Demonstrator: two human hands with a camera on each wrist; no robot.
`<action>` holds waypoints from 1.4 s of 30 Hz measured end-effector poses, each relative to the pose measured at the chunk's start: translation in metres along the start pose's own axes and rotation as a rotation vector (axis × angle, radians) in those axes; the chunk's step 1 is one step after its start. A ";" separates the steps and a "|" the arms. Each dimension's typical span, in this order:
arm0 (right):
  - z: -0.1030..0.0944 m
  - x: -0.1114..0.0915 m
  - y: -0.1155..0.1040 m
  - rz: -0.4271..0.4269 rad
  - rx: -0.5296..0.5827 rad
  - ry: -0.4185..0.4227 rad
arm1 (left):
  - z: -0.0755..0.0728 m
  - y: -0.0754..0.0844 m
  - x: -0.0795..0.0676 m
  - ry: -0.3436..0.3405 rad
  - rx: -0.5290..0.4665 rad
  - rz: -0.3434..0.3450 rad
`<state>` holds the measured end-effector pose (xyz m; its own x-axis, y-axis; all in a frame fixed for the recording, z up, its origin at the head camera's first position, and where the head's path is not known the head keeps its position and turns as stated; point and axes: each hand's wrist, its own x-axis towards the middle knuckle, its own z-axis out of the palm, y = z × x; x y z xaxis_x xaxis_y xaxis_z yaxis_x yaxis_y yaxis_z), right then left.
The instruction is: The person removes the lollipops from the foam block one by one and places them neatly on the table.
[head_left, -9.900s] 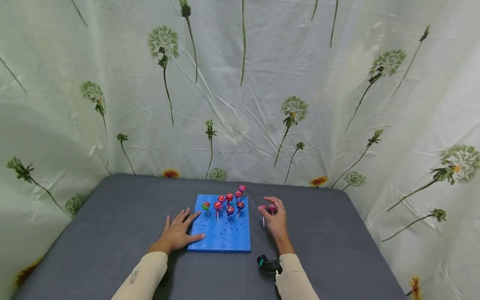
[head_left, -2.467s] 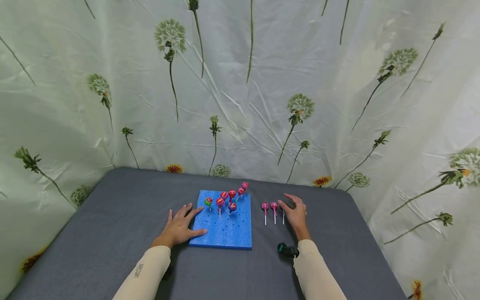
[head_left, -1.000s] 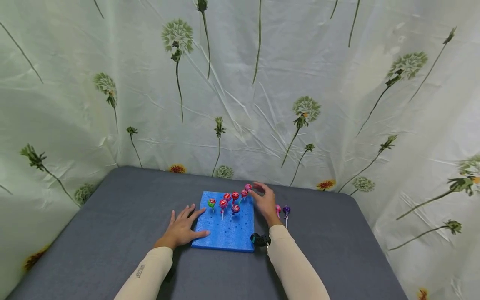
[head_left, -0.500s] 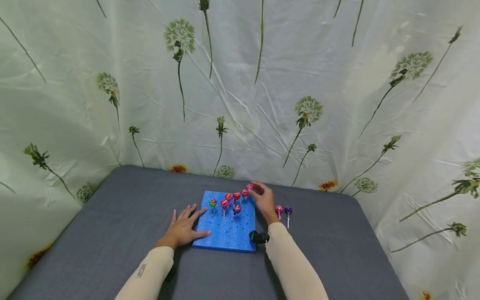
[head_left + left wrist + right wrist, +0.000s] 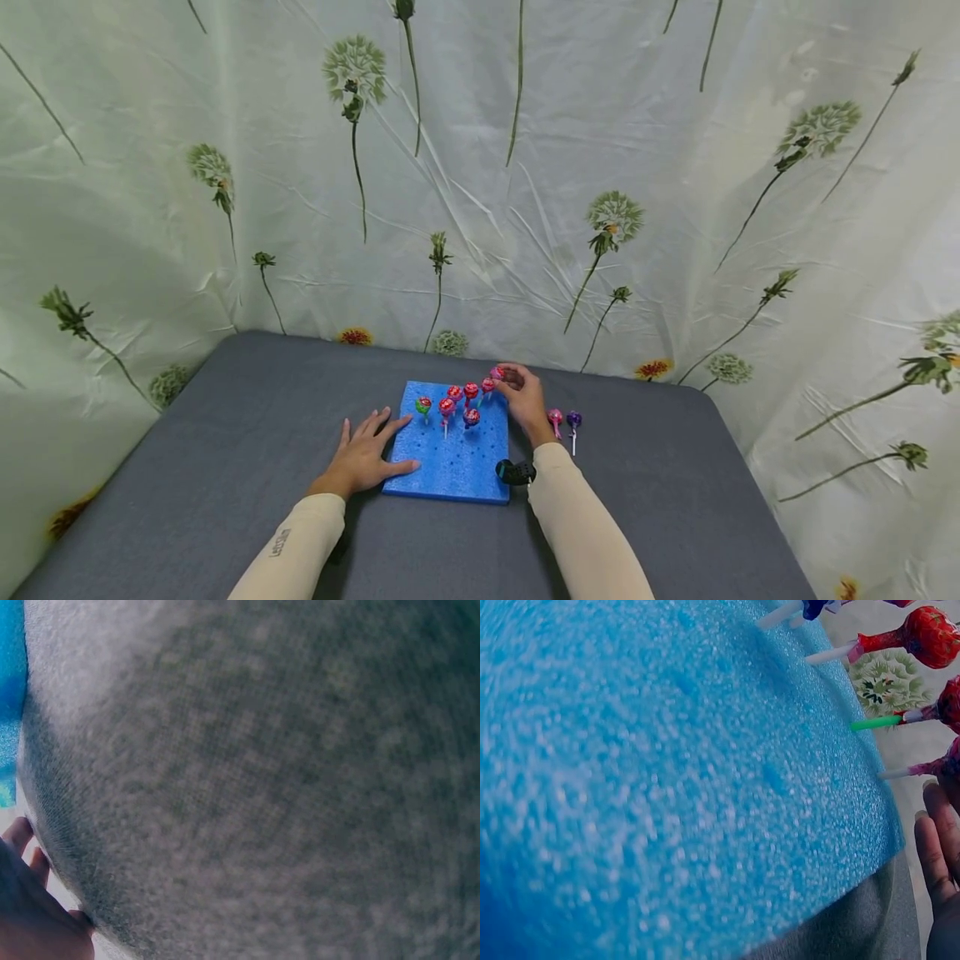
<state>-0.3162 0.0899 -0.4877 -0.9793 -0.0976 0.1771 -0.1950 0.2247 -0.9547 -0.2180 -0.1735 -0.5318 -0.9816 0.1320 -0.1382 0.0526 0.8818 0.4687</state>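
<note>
A blue foam board [image 5: 450, 475] dotted with small holes lies on the table, with several wrapped lollipops standing in its far half. My left hand [image 5: 358, 458] rests spread at the board's left edge, thumb and forefinger touching it. At the far right corner my right hand [image 5: 527, 404] pinches the head of a pink lollipop [image 5: 497, 372]; its stick is still in the foam in the right wrist view. Just beside that one stands a red lollipop [image 5: 951, 705] on a green stick. A green-and-red lollipop [image 5: 423, 405] stands nearest my left hand.
Right of the board a pink lollipop [image 5: 555, 417] and a purple lollipop [image 5: 573, 419] lie on the grey tabletop [image 5: 645, 500], partly behind my right wrist. A flowered curtain [image 5: 480, 208] hangs behind the table. Mostly grey cloth fills the left wrist view.
A purple lollipop has gone from the board to the table beside the pink ones. My right hand has moved from there leftward to the board's far corner lollipop. My left hand stays put.
</note>
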 end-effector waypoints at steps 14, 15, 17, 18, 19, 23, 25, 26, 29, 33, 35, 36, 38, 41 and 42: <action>-0.018 0.004 0.012 -0.039 0.016 0.045 | -0.001 0.003 -0.003 -0.001 -0.004 0.017; -0.020 0.001 0.007 -0.037 0.019 0.037 | 0.000 0.003 -0.003 -0.002 -0.005 0.017; -0.026 -0.007 -0.005 -0.026 0.006 0.025 | 0.001 0.003 -0.003 -0.004 -0.008 0.016; -0.028 -0.010 -0.011 -0.013 0.001 0.021 | 0.002 0.003 -0.003 -0.002 -0.004 0.014; -0.030 -0.013 -0.016 -0.005 -0.006 0.018 | 0.003 0.003 -0.002 0.000 -0.002 0.012; -0.037 -0.014 -0.011 -0.008 0.000 0.027 | 0.002 0.002 -0.002 0.003 0.008 0.009; -0.039 -0.011 0.001 -0.026 0.009 0.032 | 0.001 0.003 -0.003 0.005 0.011 0.012; -0.040 -0.010 0.006 -0.034 0.012 0.033 | 0.000 0.003 -0.003 0.004 0.010 0.013; -0.041 -0.009 0.017 -0.039 0.005 0.034 | 0.000 0.002 -0.004 0.000 0.007 0.014; -0.044 -0.014 0.016 -0.032 -0.035 0.035 | 0.000 0.000 -0.003 0.001 0.002 0.011; -0.047 -0.017 0.014 -0.037 -0.053 0.033 | -0.001 0.000 -0.003 0.003 -0.001 0.012; -0.048 -0.020 0.010 -0.038 -0.058 0.033 | -0.001 0.000 -0.002 0.003 0.001 0.014; -0.051 -0.025 0.003 -0.044 -0.065 0.035 | -0.001 0.001 -0.001 -0.005 0.002 0.013; -0.055 -0.031 -0.002 -0.048 -0.074 0.042 | 0.000 0.002 -0.001 -0.017 0.011 0.014; -0.056 -0.033 -0.002 -0.039 -0.078 0.045 | 0.000 0.002 -0.001 -0.021 0.015 0.012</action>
<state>-0.2869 0.1469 -0.4786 -0.9721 -0.0644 0.2255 -0.2344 0.2968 -0.9257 -0.2171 -0.1720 -0.5312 -0.9768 0.1523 -0.1509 0.0676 0.8869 0.4570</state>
